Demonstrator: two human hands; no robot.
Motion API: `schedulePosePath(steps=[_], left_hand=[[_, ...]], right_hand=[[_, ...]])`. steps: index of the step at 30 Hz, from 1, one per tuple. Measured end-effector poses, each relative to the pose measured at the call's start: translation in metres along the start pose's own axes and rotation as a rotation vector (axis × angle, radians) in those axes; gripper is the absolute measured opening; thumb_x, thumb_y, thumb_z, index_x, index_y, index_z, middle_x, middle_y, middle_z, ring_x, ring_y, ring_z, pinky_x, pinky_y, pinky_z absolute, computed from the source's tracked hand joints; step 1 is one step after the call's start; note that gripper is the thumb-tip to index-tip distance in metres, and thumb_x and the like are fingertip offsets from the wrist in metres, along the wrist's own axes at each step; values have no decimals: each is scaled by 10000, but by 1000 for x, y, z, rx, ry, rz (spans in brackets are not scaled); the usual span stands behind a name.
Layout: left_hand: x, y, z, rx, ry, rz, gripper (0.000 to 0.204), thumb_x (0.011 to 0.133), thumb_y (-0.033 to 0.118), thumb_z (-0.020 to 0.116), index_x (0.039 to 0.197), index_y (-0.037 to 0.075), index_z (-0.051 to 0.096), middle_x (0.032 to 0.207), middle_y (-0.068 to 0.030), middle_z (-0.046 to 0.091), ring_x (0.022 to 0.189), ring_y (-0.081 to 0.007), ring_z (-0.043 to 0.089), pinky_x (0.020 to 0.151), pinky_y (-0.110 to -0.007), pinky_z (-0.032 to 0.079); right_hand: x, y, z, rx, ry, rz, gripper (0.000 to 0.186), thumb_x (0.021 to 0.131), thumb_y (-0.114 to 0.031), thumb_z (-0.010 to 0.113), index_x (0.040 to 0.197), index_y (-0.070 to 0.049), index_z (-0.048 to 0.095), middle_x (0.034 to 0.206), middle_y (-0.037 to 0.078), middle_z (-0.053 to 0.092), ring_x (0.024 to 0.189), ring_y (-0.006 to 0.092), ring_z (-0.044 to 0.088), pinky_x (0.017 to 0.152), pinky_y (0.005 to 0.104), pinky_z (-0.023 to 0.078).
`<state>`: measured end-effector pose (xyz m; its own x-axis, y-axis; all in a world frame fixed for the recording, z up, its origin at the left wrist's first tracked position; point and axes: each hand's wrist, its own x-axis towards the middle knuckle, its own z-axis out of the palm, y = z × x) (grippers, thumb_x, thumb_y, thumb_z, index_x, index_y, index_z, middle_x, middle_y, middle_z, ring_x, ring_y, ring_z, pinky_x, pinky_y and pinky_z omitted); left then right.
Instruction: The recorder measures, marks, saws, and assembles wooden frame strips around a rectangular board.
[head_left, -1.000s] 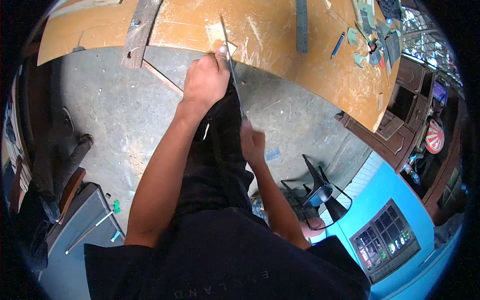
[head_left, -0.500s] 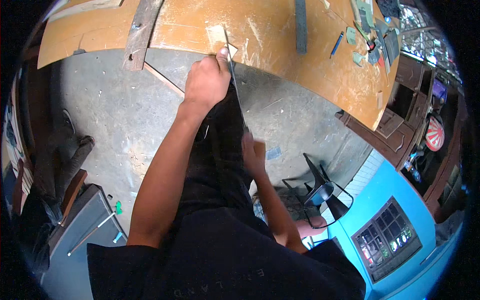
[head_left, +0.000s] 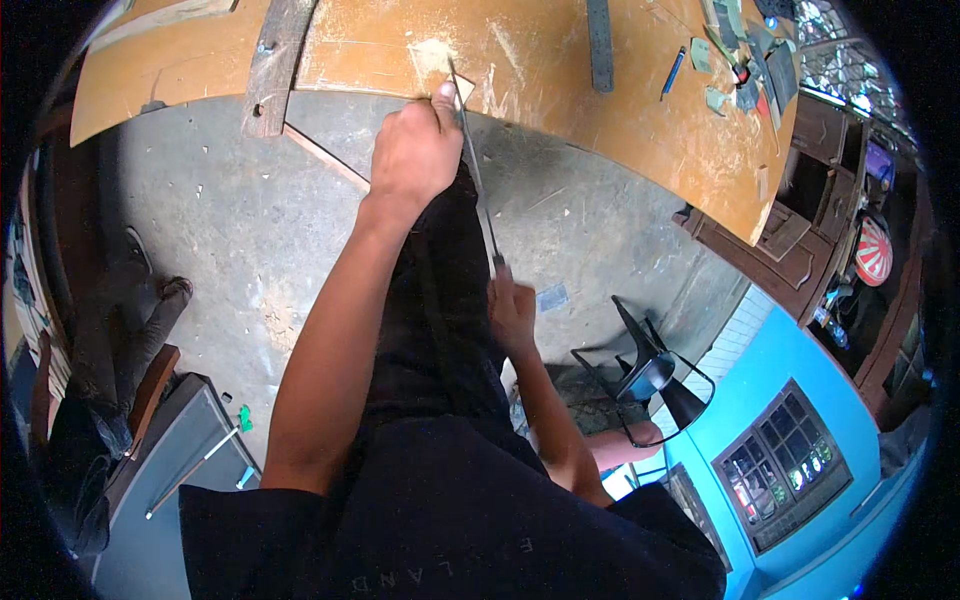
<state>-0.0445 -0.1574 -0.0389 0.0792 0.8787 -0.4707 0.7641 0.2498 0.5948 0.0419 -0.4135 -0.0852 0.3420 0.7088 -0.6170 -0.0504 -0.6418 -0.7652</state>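
Note:
My left hand (head_left: 415, 150) is closed at the near edge of the wooden tabletop (head_left: 540, 100). Its thumb presses down on a small pale piece of wood (head_left: 464, 88), while the other fingers are curled and partly hidden. Lower down, my right hand (head_left: 513, 312) grips the dark handle of a saw (head_left: 477, 175). The thin blade, seen nearly edge-on, runs up past my left thumb and lies against the wood piece. Pale dust (head_left: 430, 56) is spread on the tabletop by the blade's far end.
A dark plank (head_left: 272, 75) and a dark strip (head_left: 600, 45) lie on the table. A blue pen (head_left: 673, 72) and scraps (head_left: 716, 98) are at its right. A black chair (head_left: 645, 375) stands at right. Another person's legs (head_left: 145, 320) are at left, beside a grey board (head_left: 200, 450).
My right hand has drawn the saw slightly back toward me. My left hand keeps its hold at the table edge. The whole view has shifted a little.

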Motion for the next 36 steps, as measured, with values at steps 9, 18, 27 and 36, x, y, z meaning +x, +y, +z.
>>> schedulePosePath(steps=[9, 18, 27, 36], left_hand=[[-10, 3, 2, 17, -39, 24, 604, 1043, 410, 365, 870, -66, 696, 922, -370, 640, 965, -524, 614, 900, -566, 475], [3, 5, 9, -25, -14, -5, 604, 1040, 434, 380, 889, -60, 694, 931, -366, 640, 973, -540, 601, 896, -569, 474], [0, 3, 3, -41, -25, -12, 606, 1041, 421, 383, 869, -76, 683, 933, -375, 636, 955, -543, 608, 878, -571, 480], [1, 0, 4, -118, -73, -3, 625, 1040, 445, 376, 890, -86, 668, 946, -384, 625, 971, -553, 582, 871, -575, 465]], right_hand=[[73, -69, 36, -4, 75, -187, 569, 1051, -359, 490, 599, -20, 426, 544, -9, 378, 531, 71, 373, 474, 327, 277], [58, -51, 29, 41, 77, -100, 566, 1048, -352, 513, 638, 31, 439, 550, -32, 373, 559, 73, 372, 479, 340, 307], [19, -16, 13, -64, 81, -126, 555, 1055, -338, 485, 619, 5, 444, 530, -37, 377, 543, 59, 369, 470, 315, 277], [50, -67, -18, 298, 95, -314, 546, 1075, -324, 421, 578, -109, 346, 568, -43, 350, 539, 66, 298, 505, 285, 226]])
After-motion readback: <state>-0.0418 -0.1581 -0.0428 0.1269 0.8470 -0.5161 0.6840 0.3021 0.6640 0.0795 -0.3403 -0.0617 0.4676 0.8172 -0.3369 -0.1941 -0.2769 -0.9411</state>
